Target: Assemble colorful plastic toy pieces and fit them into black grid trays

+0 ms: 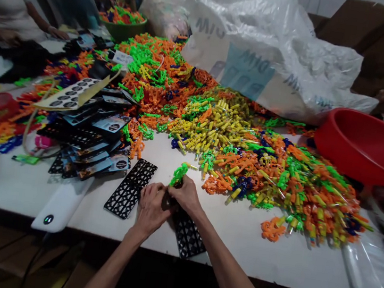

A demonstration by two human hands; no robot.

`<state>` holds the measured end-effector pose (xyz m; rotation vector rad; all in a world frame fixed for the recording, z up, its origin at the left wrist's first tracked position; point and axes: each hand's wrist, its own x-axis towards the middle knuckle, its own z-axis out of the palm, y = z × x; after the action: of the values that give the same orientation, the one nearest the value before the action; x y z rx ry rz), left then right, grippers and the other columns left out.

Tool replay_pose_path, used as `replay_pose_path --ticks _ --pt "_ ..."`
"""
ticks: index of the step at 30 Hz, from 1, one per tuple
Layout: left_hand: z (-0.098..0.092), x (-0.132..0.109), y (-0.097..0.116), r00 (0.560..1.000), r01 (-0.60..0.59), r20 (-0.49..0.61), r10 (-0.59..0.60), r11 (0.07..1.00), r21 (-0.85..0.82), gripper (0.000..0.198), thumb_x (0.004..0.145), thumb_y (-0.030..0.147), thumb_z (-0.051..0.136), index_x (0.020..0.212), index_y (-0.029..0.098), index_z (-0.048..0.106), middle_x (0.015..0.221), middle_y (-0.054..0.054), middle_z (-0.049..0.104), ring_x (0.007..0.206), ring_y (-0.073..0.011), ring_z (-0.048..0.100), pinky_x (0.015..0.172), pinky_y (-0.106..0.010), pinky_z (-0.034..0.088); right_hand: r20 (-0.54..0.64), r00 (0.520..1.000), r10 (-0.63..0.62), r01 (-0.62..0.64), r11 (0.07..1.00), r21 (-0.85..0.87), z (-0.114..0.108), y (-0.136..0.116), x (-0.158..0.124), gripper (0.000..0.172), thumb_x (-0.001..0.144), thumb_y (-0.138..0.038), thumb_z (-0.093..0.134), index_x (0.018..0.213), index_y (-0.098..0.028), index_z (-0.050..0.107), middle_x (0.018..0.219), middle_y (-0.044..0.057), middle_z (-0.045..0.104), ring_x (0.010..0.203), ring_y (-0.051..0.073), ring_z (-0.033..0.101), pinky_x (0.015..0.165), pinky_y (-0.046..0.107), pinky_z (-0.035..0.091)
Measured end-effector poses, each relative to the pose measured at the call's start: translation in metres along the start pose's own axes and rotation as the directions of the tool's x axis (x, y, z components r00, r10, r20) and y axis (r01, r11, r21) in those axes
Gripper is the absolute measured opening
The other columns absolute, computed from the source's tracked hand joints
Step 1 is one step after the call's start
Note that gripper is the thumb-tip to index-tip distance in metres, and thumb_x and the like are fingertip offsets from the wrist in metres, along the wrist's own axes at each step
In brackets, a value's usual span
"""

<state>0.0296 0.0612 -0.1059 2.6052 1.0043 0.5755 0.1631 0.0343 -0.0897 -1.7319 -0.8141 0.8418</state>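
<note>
Near the table's front edge, my right hand (187, 196) pinches a small bright green plastic figure (178, 174), which sticks up above the fingers. My left hand (153, 209) is closed beside it, with fingertips meeting the right hand's. What the left fingers grip, perhaps the figure's lower end, is hidden. Under my hands lies a black lattice panel (188, 239), its upper part covered by them. A second black lattice panel (130, 189) rests flat just left of my left hand.
Beyond my hands spreads a heap of orange, green and yellow plastic pieces (215, 128). To the left are stacked black printed cards (100, 150), a sticker sheet (72, 94) and a white device (64, 204). A red basin (363, 149) stands right. At far left, a co-worker's hand (58, 32) shows.
</note>
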Motion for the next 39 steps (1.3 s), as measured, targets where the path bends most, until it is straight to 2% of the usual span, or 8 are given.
replay_pose_path --ticks 8,14,17,20,23,26,32,39 --pt "0.004 0.001 -0.002 1.000 -0.002 -0.006 0.002 1.000 0.000 0.044 0.073 0.037 0.063 0.111 0.015 0.058 0.106 -0.011 0.059 0.103 -0.0274 0.049 0.089 -0.042 0.035 0.009 0.999 0.051 -0.048 0.981 -0.186 -0.007 0.004 0.002 0.014 0.058 -0.025 0.059 0.053 -0.018 0.049 0.051 -0.004 0.047 0.049 0.010 0.043 0.046 0.022 0.032" --pt "0.008 -0.001 -0.003 0.999 0.003 -0.047 -0.002 1.000 0.024 0.031 0.074 0.026 0.059 0.104 0.019 0.061 0.109 -0.012 0.060 0.106 -0.0282 0.050 0.094 -0.044 0.034 -0.008 0.996 -0.091 0.074 0.855 -0.513 0.002 -0.013 -0.007 0.018 0.062 -0.011 0.053 0.077 -0.016 0.061 0.073 0.004 0.063 0.064 0.016 0.055 0.058 0.025 0.040" --pt "0.009 0.000 -0.002 0.995 0.032 -0.097 -0.035 0.999 -0.030 0.039 0.073 0.036 0.063 0.108 0.017 0.060 0.110 -0.013 0.061 0.108 -0.0301 0.051 0.096 -0.047 0.033 -0.071 0.976 -0.206 0.145 0.857 -0.495 -0.032 -0.011 -0.020 0.027 0.065 -0.011 0.055 0.090 -0.017 0.061 0.087 0.003 0.063 0.067 0.014 0.056 0.062 0.023 0.041" --pt "0.006 0.016 0.004 0.976 0.124 -0.139 -0.167 0.955 -0.271 0.058 0.069 0.046 0.065 0.118 0.015 0.055 0.117 -0.015 0.059 0.111 -0.0301 0.051 0.095 -0.045 0.037 -0.349 0.917 -0.194 -0.024 0.846 -0.533 -0.087 0.002 -0.034 0.012 0.074 -0.023 0.054 0.082 -0.016 0.059 0.080 0.007 0.062 0.070 0.018 0.057 0.065 0.028 0.041" --pt "0.000 0.043 0.013 0.958 0.240 0.020 -0.286 0.762 -0.601 0.066 0.067 0.047 0.065 0.123 0.015 0.051 0.108 -0.012 0.065 0.097 -0.0243 0.060 0.085 -0.038 0.046 -0.541 0.841 -0.033 -0.313 0.785 -0.535 -0.131 0.022 -0.037 0.021 0.073 -0.039 0.057 0.070 -0.018 0.056 0.071 0.009 0.060 0.071 0.024 0.057 0.061 0.032 0.038" --pt "-0.005 0.060 0.022 0.953 0.295 0.174 -0.249 0.622 -0.725 0.050 0.068 0.046 0.064 0.106 0.014 0.062 0.078 -0.005 0.070 0.074 -0.0193 0.064 0.071 -0.032 0.048 -0.588 0.803 0.100 -0.395 0.828 -0.398 -0.144 0.044 -0.031 0.021 0.065 -0.039 0.062 0.067 -0.020 0.053 0.066 0.006 0.059 0.067 0.023 0.058 0.055 0.029 0.036" --pt "-0.014 0.018 0.032 0.932 0.277 -0.032 -0.360 0.769 -0.576 0.027 0.074 0.043 0.060 0.073 0.016 0.066 0.065 -0.002 0.066 0.063 -0.0168 0.060 0.063 -0.027 0.046 -0.527 0.803 0.278 -0.163 0.953 0.255 -0.127 0.058 -0.044 0.028 0.053 -0.028 0.060 0.077 -0.019 0.050 0.050 -0.007 0.047 0.042 0.012 0.044 0.042 0.024 0.033" --pt "-0.037 0.003 0.045 0.937 0.242 -0.035 -0.349 0.715 -0.656 0.039 0.077 0.038 0.059 0.111 0.020 0.060 0.113 -0.008 0.064 0.102 -0.0209 0.060 0.089 -0.033 0.047 -0.115 0.992 0.046 -0.012 0.960 0.278 -0.077 0.018 -0.060 0.035 0.054 -0.019 0.056 0.088 -0.016 0.055 0.062 -0.006 0.050 0.050 0.009 0.044 0.044 0.020 0.036"
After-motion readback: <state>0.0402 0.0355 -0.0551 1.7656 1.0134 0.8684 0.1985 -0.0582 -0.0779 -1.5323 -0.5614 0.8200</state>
